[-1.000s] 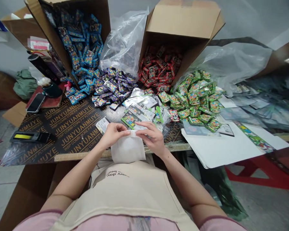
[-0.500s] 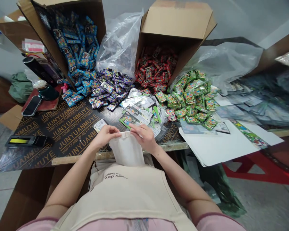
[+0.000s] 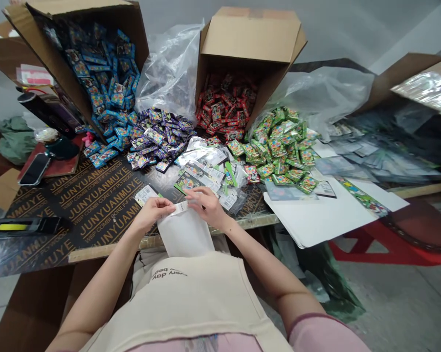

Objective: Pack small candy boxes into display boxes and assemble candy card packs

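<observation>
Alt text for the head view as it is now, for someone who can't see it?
A person's left hand pinches a corner of a white sheet, the right hand at its top edge, before a dark printed tabletop. Behind lie piles of blue packets, purple packets, red packets and green packets.

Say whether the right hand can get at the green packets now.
Probably yes: the green packets lie heaped ahead and rightward, with only flat packaging between them and the right hand, now at the white strip.
</observation>
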### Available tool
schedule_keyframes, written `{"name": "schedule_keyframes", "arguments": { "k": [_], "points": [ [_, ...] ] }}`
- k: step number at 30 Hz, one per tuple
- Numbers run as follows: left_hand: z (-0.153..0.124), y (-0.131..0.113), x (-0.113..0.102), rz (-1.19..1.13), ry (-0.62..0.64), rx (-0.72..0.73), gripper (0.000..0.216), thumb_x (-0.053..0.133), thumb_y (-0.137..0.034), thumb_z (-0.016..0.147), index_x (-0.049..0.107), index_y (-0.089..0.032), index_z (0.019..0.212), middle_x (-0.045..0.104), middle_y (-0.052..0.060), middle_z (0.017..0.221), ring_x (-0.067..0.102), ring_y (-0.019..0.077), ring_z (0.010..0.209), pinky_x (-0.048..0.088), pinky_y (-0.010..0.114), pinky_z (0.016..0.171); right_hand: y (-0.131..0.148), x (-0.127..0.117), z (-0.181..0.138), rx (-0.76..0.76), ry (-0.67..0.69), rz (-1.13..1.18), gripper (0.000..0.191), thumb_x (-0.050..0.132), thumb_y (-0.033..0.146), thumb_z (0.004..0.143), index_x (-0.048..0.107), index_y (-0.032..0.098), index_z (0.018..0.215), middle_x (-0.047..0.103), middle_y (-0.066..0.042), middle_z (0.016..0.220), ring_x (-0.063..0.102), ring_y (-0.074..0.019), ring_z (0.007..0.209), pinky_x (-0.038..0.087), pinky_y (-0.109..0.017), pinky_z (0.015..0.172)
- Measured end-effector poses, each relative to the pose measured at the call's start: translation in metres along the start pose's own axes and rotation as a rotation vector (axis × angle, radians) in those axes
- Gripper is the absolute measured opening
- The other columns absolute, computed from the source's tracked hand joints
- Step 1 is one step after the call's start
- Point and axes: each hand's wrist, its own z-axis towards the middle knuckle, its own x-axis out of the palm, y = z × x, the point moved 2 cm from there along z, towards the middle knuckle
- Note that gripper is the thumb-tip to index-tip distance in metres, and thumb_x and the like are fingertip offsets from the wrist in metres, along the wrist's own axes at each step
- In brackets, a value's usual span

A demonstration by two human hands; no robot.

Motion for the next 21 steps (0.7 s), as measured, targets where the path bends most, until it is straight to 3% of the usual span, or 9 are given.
{"name": "schedule_keyframes", "arguments": {
  "k": [4,6,8,10,12,14,16,21],
  "points": [
    [0.001,0.001,0.003,0.027,-0.015,0.014,0.035,0.083,-0.044,0.053,0.067,-0.013,0.061,0.062,0.0,0.056,0.048,0.0087,0.05,0.035,0.021,0.051,0.008,0.006,-0.007,-0.067,-0.025,-0.075,0.037,0.051,0.019,0.094,0.059,0.025,0.129,0.074,-0.006,0.101,0.062,-0.0203,0.108,0.049,-0.041,0.096],
    [0.002,0.002,0.005,0.046,-0.018,0.024,0.036,0.082,-0.045,0.053,0.068,-0.014,0.061,0.062,0.001,0.056,0.048,0.0091,0.05,0.035,0.021,0.051,0.008,0.005,-0.009,-0.032,-0.051,-0.053,0.033,0.05,0.02,0.094,0.063,0.027,0.124,0.074,-0.005,0.096,0.063,-0.0197,0.104,0.049,-0.04,0.095],
    [0.006,0.002,0.005,0.063,-0.044,0.038,0.037,0.082,-0.047,0.052,0.068,-0.014,0.061,0.062,0.0,0.055,0.047,0.0089,0.048,0.035,0.021,0.05,-0.004,-0.007,-0.01,0.102,-0.144,-0.052,0.033,0.05,0.022,0.094,0.062,0.028,0.124,0.072,-0.006,0.099,0.064,-0.0202,0.102,0.05,-0.04,0.094],
    [0.01,0.001,0.002,0.064,-0.101,0.057,0.039,0.083,-0.047,0.05,0.068,-0.014,0.061,0.061,0.0,0.053,0.046,0.0084,0.047,0.033,0.02,0.048,-0.032,-0.031,-0.012,0.315,-0.3,-0.157,0.043,0.051,0.024,0.092,0.053,0.027,0.135,0.066,-0.01,0.119,0.06,-0.0233,0.11,0.049,-0.043,0.096],
    [0.016,0.001,-0.004,0.032,-0.158,0.067,0.041,0.085,-0.047,0.046,0.068,-0.013,0.062,0.061,0.0,0.052,0.046,0.0081,0.045,0.032,0.02,0.048,-0.071,-0.064,-0.018,0.555,-0.416,-0.375,0.064,0.054,0.024,0.089,0.032,0.022,0.149,0.044,-0.017,0.145,0.051,-0.0282,0.124,0.044,-0.048,0.101],
    [0.024,0.002,-0.009,-0.018,-0.167,0.058,0.044,0.086,-0.048,0.044,0.069,-0.013,0.064,0.062,0.0,0.054,0.047,0.0084,0.046,0.034,0.021,0.048,-0.113,-0.095,-0.028,0.782,-0.388,-0.618,0.081,0.057,0.02,0.084,0.016,0.016,0.154,0.017,-0.023,0.157,0.043,-0.0332,0.132,0.039,-0.05,0.103],
    [0.035,0.003,-0.009,-0.042,-0.146,0.048,0.045,0.085,-0.049,0.044,0.068,-0.013,0.065,0.063,0.001,0.055,0.048,0.0089,0.047,0.035,0.021,0.048,-0.149,-0.119,-0.041,0.926,-0.275,-0.788,0.088,0.057,0.016,0.081,0.01,0.015,0.155,0.004,-0.028,0.158,0.045,-0.0352,0.13,0.036,-0.052,0.104],
    [0.078,0.009,0.015,0.209,-0.129,0.118,0.043,0.077,-0.053,0.051,0.067,-0.013,0.063,0.061,0.001,0.054,0.048,0.0102,0.049,0.034,0.023,0.051,-0.187,-0.134,-0.06,0.857,0.093,-0.928,0.086,0.054,0.011,0.081,0.01,0.02,0.155,0.007,-0.028,0.158,0.051,-0.0348,0.124,0.031,-0.056,0.106]
  ]
}}
